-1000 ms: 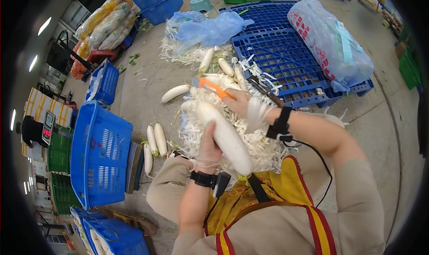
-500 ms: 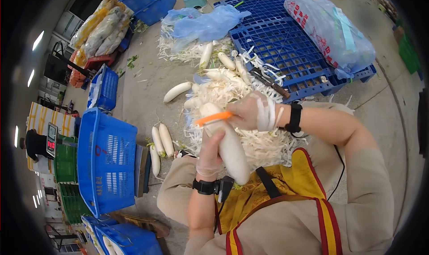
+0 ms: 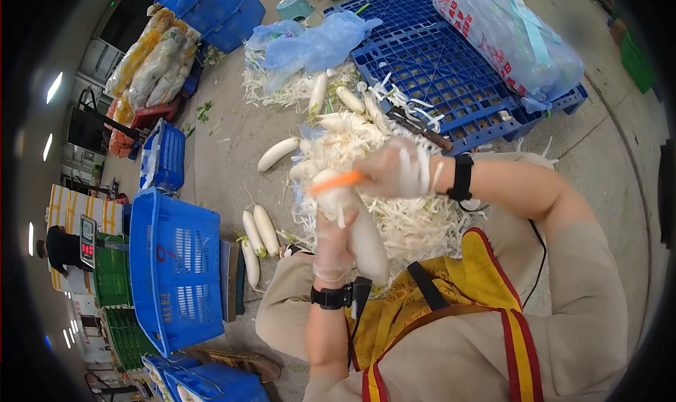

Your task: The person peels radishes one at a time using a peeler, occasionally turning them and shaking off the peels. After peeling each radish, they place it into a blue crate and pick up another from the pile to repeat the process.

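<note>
A large white daikon radish [image 3: 369,243] slants across my lap, its far end pointing away from me. My left hand [image 3: 334,240] is wrapped around its left side, in a thin clear glove. With my right hand [image 3: 398,168], blurred by motion and with white strips clinging to it, I grip an orange peeler [image 3: 334,183]. The peeler lies across the radish's far end, and a strip of peel hangs below it. Beyond and under my hands spreads a heap of white peelings [image 3: 415,226].
Whole radishes [image 3: 277,155] lie around the heap, several more [image 3: 264,230] at left. A blue crate [image 3: 176,268] stands on a scale at left. A blue pallet [image 3: 436,71] bears a filled plastic bag [image 3: 507,39]. A dark-handled knife [image 3: 421,128] rests by the pallet. A person [image 3: 63,250] is far left.
The peeler and my right hand have shifted slightly, and a strip of peel now hangs at the radish's far end. My left hand stays on the radish. The whole view has tilted a little.
</note>
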A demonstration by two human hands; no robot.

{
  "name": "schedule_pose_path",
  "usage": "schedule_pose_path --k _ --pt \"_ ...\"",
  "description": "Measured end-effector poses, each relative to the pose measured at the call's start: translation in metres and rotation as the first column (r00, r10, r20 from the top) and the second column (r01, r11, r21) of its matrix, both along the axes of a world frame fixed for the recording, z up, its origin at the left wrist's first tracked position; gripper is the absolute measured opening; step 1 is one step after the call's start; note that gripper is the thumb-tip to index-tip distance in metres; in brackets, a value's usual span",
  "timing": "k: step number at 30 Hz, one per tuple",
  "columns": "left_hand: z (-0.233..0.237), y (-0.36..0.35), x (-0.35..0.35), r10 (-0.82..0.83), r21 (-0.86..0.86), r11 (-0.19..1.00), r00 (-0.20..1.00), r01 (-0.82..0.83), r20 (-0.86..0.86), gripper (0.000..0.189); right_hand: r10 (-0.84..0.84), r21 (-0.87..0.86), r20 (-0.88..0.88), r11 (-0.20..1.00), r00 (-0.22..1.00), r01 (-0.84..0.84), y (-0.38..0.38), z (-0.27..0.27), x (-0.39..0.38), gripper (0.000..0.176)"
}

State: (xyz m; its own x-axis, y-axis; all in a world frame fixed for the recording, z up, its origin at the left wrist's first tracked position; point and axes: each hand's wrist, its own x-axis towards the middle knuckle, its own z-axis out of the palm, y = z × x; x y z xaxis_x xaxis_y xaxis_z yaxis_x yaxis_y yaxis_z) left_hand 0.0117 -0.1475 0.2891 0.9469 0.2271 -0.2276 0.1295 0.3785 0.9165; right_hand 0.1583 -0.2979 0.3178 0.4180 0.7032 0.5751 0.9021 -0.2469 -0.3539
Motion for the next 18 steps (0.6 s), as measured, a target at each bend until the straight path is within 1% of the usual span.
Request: schedule_pose_path --k 2,3,4,5,6,7,8,9,10,11,12,13,15,16,17,18 --pt "-0.001 0.002 -0.001 -0.004 0.006 1.000 1.000 0.004 0.008 0.045 -0.007 -0.104 -0.025 0.995 1.000 0.004 0.001 0.001 0.003 0.015" --pt "-0.007 0.003 -0.008 -0.008 0.006 1.000 1.000 0.008 -0.004 0.045 -0.010 -0.159 -0.047 0.987 0.999 0.002 0.000 -0.001 0.002 0.014" --pt "-0.009 0.003 -0.011 0.010 -0.139 0.990 1.000 -0.013 -0.024 0.043 -0.141 -0.182 -0.102 0.976 0.985 0.121 0.005 -0.001 0.013 0.015" --pt "-0.006 0.006 -0.008 0.021 -0.273 0.962 0.999 -0.031 -0.040 0.043 -0.149 -0.168 -0.098 0.977 0.984 0.131 0.004 -0.002 0.013 0.015" --pt "-0.004 0.004 -0.011 -0.002 -0.221 0.975 1.000 0.005 0.010 0.045 -0.043 -0.061 -0.096 0.997 0.994 0.037 0.001 -0.006 0.008 0.016" --pt "-0.004 0.006 -0.011 0.001 -0.218 0.976 1.000 0.001 0.009 0.045 0.071 0.038 -0.084 0.997 0.994 -0.068 -0.001 -0.006 -0.002 0.017" --pt "-0.005 0.008 -0.012 -0.033 -0.249 0.968 0.999 0.034 0.009 0.049 0.218 0.073 -0.069 0.974 0.974 -0.213 -0.001 -0.008 -0.011 0.019" --pt "-0.006 0.010 -0.010 -0.072 -0.279 0.957 0.997 0.072 0.011 0.053 0.217 0.076 -0.066 0.974 0.974 -0.212 0.003 -0.010 -0.009 0.019" --pt "-0.003 0.008 -0.009 -0.075 -0.277 0.958 0.997 0.074 0.008 0.053 0.142 0.042 -0.072 0.989 0.987 -0.140 0.010 -0.015 -0.006 0.020" --pt "0.000 0.002 -0.011 -0.062 -0.329 0.941 0.997 0.076 0.050 0.054 0.065 0.009 -0.082 0.998 0.994 -0.065 0.014 -0.015 -0.006 0.021" --pt "0.003 -0.004 -0.012 -0.045 -0.380 0.922 0.994 0.079 0.099 0.055 -0.059 -0.131 -0.176 0.991 0.983 0.036 0.014 -0.009 0.008 0.022" --pt "0.004 -0.008 -0.010 -0.051 -0.373 0.924 0.993 0.086 0.103 0.055 -0.063 -0.124 -0.172 0.991 0.983 0.042 0.011 -0.007 0.006 0.022" --pt "0.006 -0.010 -0.007 0.012 -0.302 0.953 0.988 0.036 0.155 0.060 0.051 -0.058 -0.228 0.996 0.972 -0.065 0.005 -0.006 -0.006 0.023" --pt "0.007 -0.010 -0.007 0.015 -0.303 0.953 0.988 0.033 0.157 0.060 0.189 -0.068 -0.173 0.977 0.966 -0.204 -0.003 0.006 -0.016 0.023" --pt "0.008 -0.011 -0.006 0.033 -0.323 0.946 0.992 0.008 0.121 0.061 0.190 -0.070 -0.171 0.976 0.967 -0.205 0.000 0.003 -0.012 0.023" --pt "0.008 -0.012 -0.007 0.046 -0.342 0.940 0.996 -0.016 0.080 0.063 0.136 -0.016 -0.213 0.990 0.968 -0.143 0.007 -0.005 -0.009 0.023"
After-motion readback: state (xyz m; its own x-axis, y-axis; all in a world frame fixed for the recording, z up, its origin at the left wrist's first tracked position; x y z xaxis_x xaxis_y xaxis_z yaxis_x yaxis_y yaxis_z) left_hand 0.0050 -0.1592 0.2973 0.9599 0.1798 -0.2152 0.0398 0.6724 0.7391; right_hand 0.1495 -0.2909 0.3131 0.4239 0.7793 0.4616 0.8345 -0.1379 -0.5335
